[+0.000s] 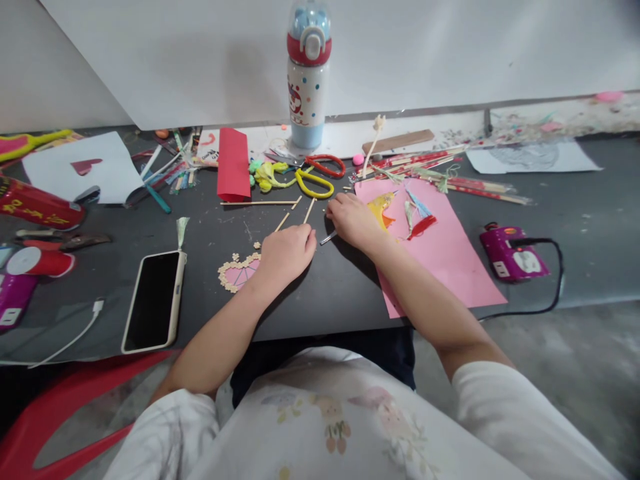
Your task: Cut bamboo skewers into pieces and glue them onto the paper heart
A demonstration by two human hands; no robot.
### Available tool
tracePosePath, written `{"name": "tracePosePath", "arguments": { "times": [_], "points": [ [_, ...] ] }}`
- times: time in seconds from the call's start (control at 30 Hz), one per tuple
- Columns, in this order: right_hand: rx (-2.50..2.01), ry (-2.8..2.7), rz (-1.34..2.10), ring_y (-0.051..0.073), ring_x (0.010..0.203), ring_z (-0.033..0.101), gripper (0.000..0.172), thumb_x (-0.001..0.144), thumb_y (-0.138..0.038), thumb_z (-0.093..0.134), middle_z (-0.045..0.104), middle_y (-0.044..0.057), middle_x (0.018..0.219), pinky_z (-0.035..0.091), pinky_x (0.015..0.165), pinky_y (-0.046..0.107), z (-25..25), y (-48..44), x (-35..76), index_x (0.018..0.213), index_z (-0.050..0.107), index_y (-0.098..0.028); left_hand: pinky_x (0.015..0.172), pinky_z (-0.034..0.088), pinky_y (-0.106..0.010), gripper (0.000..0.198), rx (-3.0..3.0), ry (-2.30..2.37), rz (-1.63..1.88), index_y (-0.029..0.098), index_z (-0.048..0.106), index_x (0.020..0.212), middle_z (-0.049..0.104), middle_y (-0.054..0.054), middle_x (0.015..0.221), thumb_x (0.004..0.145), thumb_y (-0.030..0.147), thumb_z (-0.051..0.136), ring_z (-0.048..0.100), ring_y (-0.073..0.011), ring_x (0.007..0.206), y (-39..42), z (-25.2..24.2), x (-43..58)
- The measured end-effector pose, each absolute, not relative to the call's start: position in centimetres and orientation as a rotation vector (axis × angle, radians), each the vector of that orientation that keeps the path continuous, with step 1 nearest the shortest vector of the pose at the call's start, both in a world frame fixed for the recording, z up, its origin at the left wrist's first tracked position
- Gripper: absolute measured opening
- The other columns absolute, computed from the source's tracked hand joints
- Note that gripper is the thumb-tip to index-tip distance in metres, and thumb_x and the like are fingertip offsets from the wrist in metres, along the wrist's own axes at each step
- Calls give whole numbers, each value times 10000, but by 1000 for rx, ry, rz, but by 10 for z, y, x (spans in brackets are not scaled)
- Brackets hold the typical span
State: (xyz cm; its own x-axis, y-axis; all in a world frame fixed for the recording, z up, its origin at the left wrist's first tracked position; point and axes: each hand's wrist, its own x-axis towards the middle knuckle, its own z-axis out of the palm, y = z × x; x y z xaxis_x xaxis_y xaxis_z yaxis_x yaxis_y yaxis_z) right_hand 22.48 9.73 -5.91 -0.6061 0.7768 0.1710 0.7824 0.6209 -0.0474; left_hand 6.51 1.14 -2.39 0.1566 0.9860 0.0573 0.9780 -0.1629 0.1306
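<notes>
Tabletop craft spot; home or classroom, can't tell. Grey table (320, 310) against white panel (425, 53). Scissors (299, 181) just beyond right grip (353, 219), pink paper (450, 250) to its right, thread spool (50, 261) well left of left grip (290, 252). Everyday stuff too: drinking bottle (306, 100) beyond both, phone (153, 300) left of left grip. Red chair (45, 413) nearer the body, bare grey floor (575, 373).

A smooth white upright panel (450, 47) with a slanting left edge backs the long dark-grey surface (325, 307); a duller off-white wall (30, 67) shows farther left. Below lie a mottled grey floor (575, 373) and, lower left, a curved red chair (27, 433). Soft light casts faint shadows on the panel.
</notes>
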Motion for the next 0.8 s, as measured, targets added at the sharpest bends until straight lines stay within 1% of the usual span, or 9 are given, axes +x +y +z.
{"name": "tracePosePath", "arguments": {
  "times": [0.13, 0.2, 0.27, 0.33, 0.43, 0.53, 0.63, 0.7, 0.8],
  "points": [
    [-1282, -2585, 39, 245, 896, 522, 236, 890, -128, 350, 605, 142, 935, 383, 793, 343, -55, 96, 226, 894, 586, -124, 543, 275, -298, 325, 2275, 2012, 253, 187, 621, 855, 685, -65, 764, 920, 330, 337, 623, -195, 682, 12, -23, 65],
    [-1213, -2507, 139, 233, 886, 520, 209, 897, -161, 369, 598, 130, 919, 393, 799, 340, -51, 96, 226, 886, 576, -136, 548, 279, -290, 291, 2215, 2007, 335, 192, 625, 890, 683, -54, 758, 907, 322, 366, 614, -184, 678, 13, -23, 64],
    [-1093, -2409, 267, 213, 847, 519, 161, 896, -196, 408, 592, 109, 887, 406, 775, 329, -47, 95, 226, 865, 560, -151, 559, 296, -278, 243, 2118, 1985, 473, 203, 632, 914, 673, -36, 742, 885, 313, 417, 597, -165, 665, 14, -23, 63],
    [-955, -2306, 387, 191, 807, 519, 127, 894, -223, 442, 584, 86, 856, 416, 740, 315, -43, 93, 226, 849, 544, -162, 556, 308, -262, 204, 1976, 1926, 647, 212, 635, 926, 641, -11, 686, 860, 306, 466, 561, -137, 614, 17, -25, 61],
    [-808, -2188, 504, 164, 774, 517, 101, 892, -232, 462, 572, 59, 829, 422, 706, 300, -37, 89, 225, 849, 534, -177, 509, 297, -236, 187, 1715, 1751, 887, 204, 628, 924, 532, 28, 561, 847, 316, 499, 459, -94, 503, 21, -30, 58],
    [-731, -2133, 548, 153, 756, 510, 82, 890, -227, 471, 561, 47, 815, 426, 686, 298, -32, 85, 223, 851, 530, -185, 451, 256, -217, 203, 1466, 1525, 1057, 190, 626, 900, 448, 47, 515, 843, 352, 519, 371, -69, 447, 25, -33, 56],
    [-672, -2110, 546, 153, 768, 514, 81, 891, -229, 476, 557, 50, 823, 438, 696, 306, -30, 82, 223, 854, 531, -182, 407, 202, -204, 228, 1273, 1347, 1141, 181, 627, 878, 389, 64, 493, 810, 393, 578, 302, -50, 415, 26, -32, 56],
    [-642, -2106, 543, 157, 792, 522, 86, 895, -233, 475, 559, 54, 833, 447, 714, 315, -30, 81, 222, 861, 532, -179, 391, 189, -199, 241, 1188, 1279, 1168, 175, 624, 853, 378, 72, 483, 775, 403, 628, 283, -41, 406, 26, -29, 58],
    [-610, -2114, 540, 162, 815, 529, 90, 900, -239, 472, 565, 57, 841, 457, 736, 330, -31, 80, 221, 870, 532, -180, 379, 197, -193, 261, 1126, 1230, 1201, 170, 623, 822, 397, 73, 479, 736, 411, 678, 294, -34, 400, 26, -26, 60]
  ]
}}
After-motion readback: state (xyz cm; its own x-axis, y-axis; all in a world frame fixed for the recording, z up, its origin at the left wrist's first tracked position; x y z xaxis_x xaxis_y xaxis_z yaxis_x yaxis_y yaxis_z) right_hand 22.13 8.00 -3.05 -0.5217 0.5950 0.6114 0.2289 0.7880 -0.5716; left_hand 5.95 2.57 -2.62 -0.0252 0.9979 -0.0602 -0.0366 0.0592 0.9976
